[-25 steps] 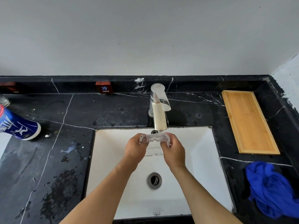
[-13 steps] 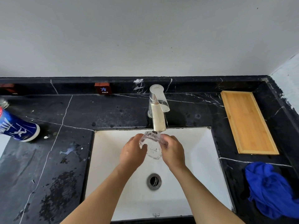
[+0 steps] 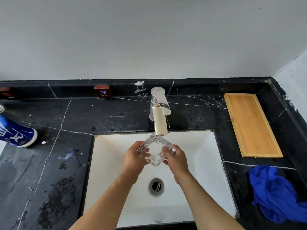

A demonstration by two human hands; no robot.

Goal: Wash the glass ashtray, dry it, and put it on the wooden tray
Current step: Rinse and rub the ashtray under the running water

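The square, ribbed glass ashtray is held tilted, one corner up, right under the faucet spout over the white sink. My left hand grips its left edge and my right hand grips its right edge. Water runs over the glass toward the drain. The wooden tray lies bare on the black counter at the right of the sink.
A crumpled blue cloth lies on the counter at the near right, below the tray. A blue-and-white bottle lies at the far left. Wet patches mark the dark counter left of the sink. A small "COLD" label sits on the back ledge.
The ashtray has been turned in both hands from a flat, edge-on hold to a tilted, corner-up one. Both hands dropped slightly under the spout.
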